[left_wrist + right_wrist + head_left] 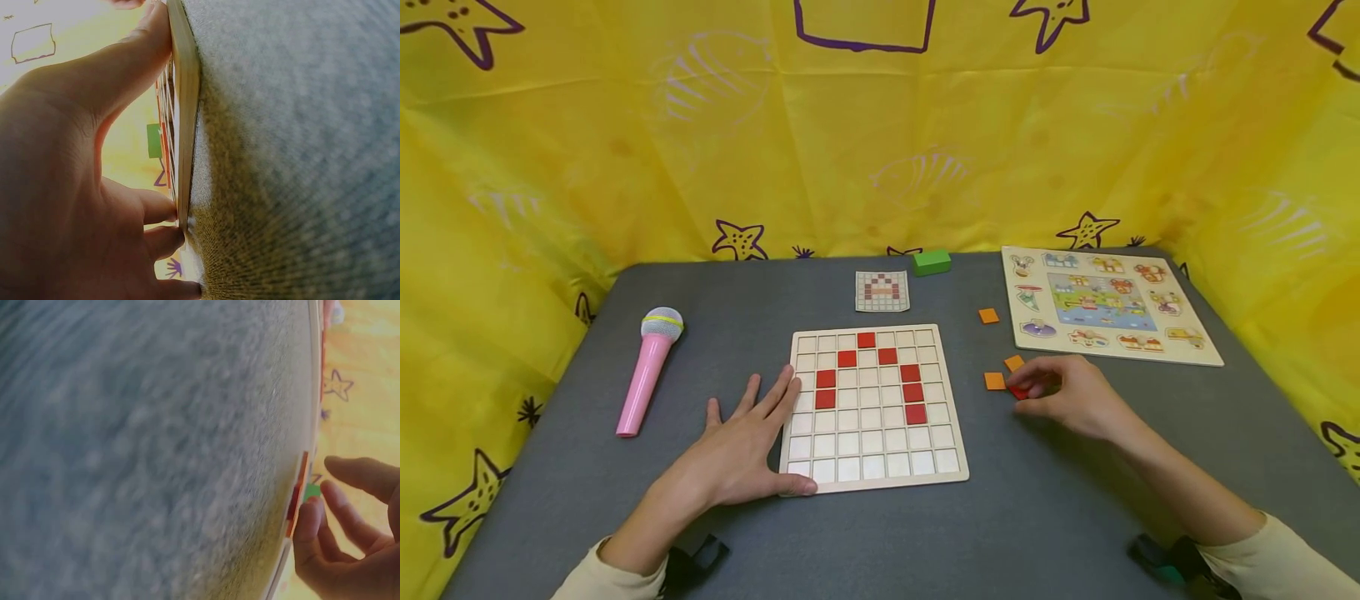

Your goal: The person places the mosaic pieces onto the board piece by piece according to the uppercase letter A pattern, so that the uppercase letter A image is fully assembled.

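Your left hand [737, 454] lies spread, fingers fairly straight, against the left edge of the gridded board [871, 418], thumb on its near left corner. Eight red squares [912, 392] sit in the grid. Right of the board, your right hand [1071, 396] has its fingers bent about a red tile [1019, 392] beside two orange tiles [995, 381]; whether they pinch it, I cannot tell. Your pink microphone [650, 367] lies left, a puzzle board [1180, 354] far right.

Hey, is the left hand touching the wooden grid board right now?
Touching. In the left wrist view, the left hand has its thumb against the wooden grid board with no visible gap.
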Demonstrator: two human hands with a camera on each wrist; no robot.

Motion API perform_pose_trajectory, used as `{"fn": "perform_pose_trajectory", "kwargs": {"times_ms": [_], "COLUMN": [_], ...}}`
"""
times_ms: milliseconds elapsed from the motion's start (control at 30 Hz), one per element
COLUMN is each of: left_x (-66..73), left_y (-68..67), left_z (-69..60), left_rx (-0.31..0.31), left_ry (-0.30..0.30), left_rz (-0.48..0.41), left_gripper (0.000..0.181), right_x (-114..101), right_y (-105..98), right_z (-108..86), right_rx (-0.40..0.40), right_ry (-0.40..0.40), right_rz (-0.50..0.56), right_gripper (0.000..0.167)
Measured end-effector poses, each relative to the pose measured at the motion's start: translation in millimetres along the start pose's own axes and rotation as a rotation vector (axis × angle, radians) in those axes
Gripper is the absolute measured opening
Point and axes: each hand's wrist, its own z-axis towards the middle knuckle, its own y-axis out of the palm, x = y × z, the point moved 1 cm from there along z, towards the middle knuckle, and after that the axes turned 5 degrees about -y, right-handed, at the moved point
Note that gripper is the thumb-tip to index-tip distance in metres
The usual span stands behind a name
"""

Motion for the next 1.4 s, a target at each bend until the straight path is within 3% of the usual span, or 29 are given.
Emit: {"fn": "perform_pose_trajectory", "kwargs": {"times_ms": [400, 933, 1400], "left_x": [-0.7, -0.8, -0.4], "left_y": [0.6, 0.4, -0.2], "left_z": [-0.2, -1.7, -2.1], "left_rx": [0.010, 0.022, 0.020], "left_ry": [0.004, 0.008, 0.006], "left_rz": [0.006, -0.006, -0.009], "left_gripper": [0.135, 0.134, 0.134], "right_x": [4, 2, 0], "right_y": [-3, 1, -1], "right_z": [5.1, 12.9, 13.4], "right_rx": [0.016, 0.033, -0.003], "right_ry": [0.084, 0.059, 0.066], "right_rz": [-0.063, -0.179, -0.140], "right_gripper": [0.034, 0.035, 0.027]}}
